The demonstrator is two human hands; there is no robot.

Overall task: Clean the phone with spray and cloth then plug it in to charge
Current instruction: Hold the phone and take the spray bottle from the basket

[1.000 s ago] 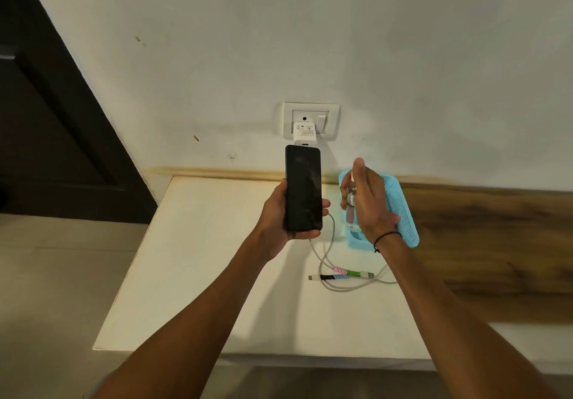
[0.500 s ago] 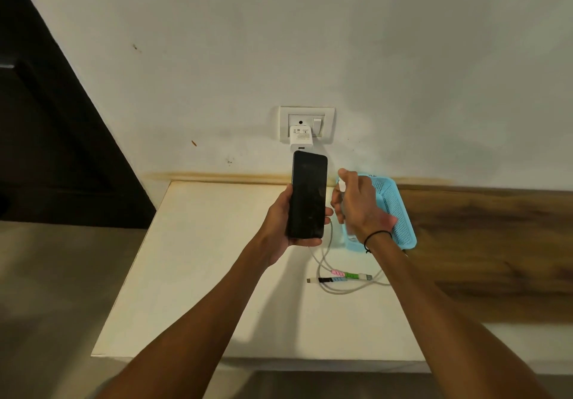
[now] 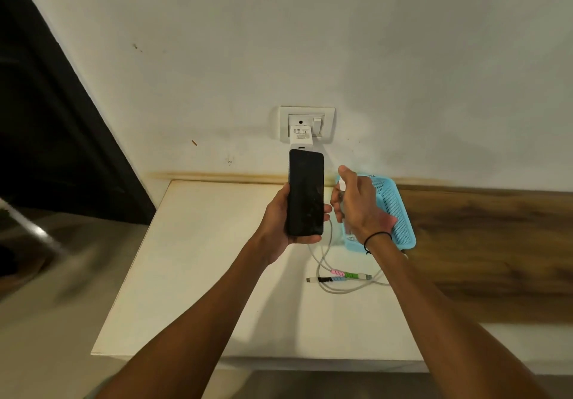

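The phone (image 3: 306, 194) is being gripped upright in the left hand (image 3: 280, 222), screen exposed for spraying. The spray bottle (image 3: 341, 195) is being clutched by the right hand (image 3: 359, 205), just right of the phone, probably aimed at it.

A pale cream tabletop (image 3: 198, 274) sits flush against the wall. On it, towards the back right, stands a light blue perforated basket (image 3: 395, 212), and just in front lies a looped white charging cable (image 3: 344, 277) with coloured bands near its plug end.
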